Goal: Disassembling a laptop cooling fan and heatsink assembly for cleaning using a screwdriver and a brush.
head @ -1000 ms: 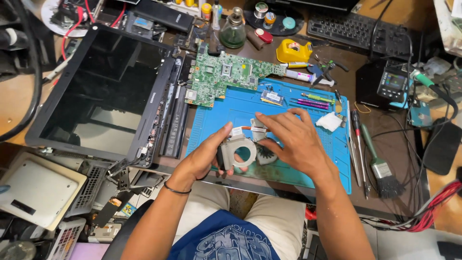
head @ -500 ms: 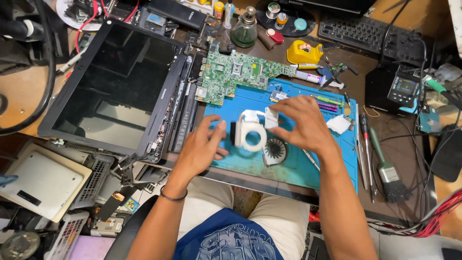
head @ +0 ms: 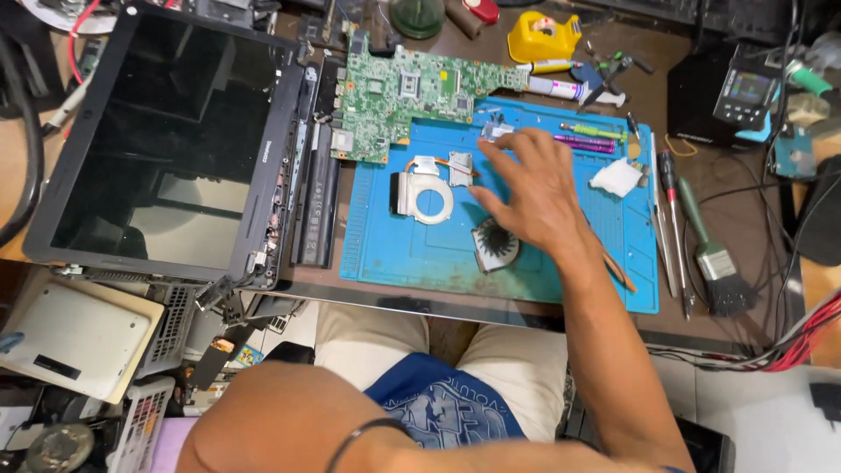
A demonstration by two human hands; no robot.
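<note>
The person's right hand (head: 526,188) hovers, palm down and fingers spread wide, over the middle of the blue silicone repair mat (head: 403,254) that covers the near part of the brown workbench (head: 745,219). The hand holds nothing; its fingertips lie close to the copper-piped heat sink with the pale round fan housing (head: 425,188), which rests flat on the mat toward its far left corner. Whether a finger touches the copper pipe I cannot tell. Just beside the heel of the hand, nearer the mat's front edge, lies the small black fan rotor (head: 497,243), apart from its housing. The left hand is out of sight: only a forearm with a dark wristband (head: 368,434) shows at the bottom of the view, so its grip cannot be judged.

As I read it, the strip-down is well advanced. The green motherboard (head: 412,88) is out of the machine, lying half on the mat's far left corner and half on the bench. The black laptop with its open screen (head: 166,144) sits gutted along the bench's left edge. The cooler is off the board and the fan is already split into housing and rotor. What seems left is the cleaning and rebuilding. A black-bristled brush with a green handle (head: 705,254) lies untouched beyond the mat's right edge beside some screwdrivers (head: 667,201), and a crumpled white tissue (head: 616,178) sits near the mat's far right corner.
</note>
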